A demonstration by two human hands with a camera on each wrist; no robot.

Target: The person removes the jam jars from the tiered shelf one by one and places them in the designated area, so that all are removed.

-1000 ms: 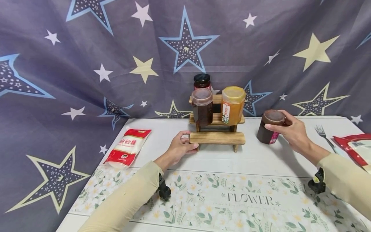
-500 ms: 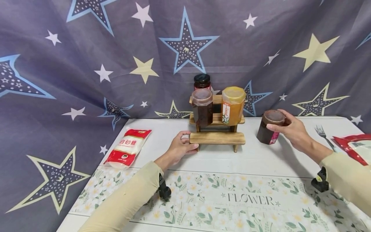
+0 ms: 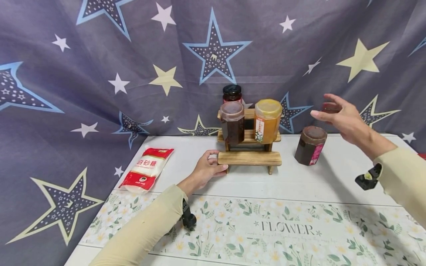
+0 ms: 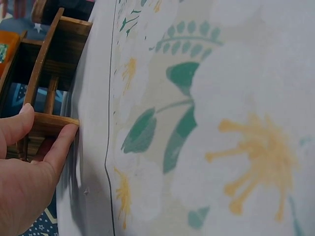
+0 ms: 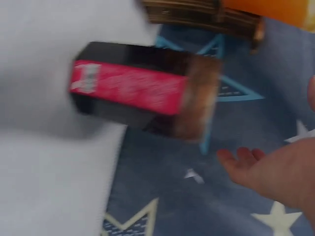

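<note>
While the left hand [image 3: 206,170] grips the wooden rack [image 3: 249,158], the right hand [image 3: 347,118] hangs clear of the dark jar [image 3: 307,148]

Thumb and fingers pinch the left end of the lowest step; the right hand is raised above and right of the jar, fingers loosely extended. This jar stands upright to the rack's right, near the back edge of the worktop [image 3: 186,147]. The middle step carries a brown jar [image 3: 233,129] and an amber jar [image 3: 271,127], the top step a black-lidded jar [image 3: 232,93]. A red-and-white bag [image 3: 146,170] lies by the worktop's left edge.
</note>
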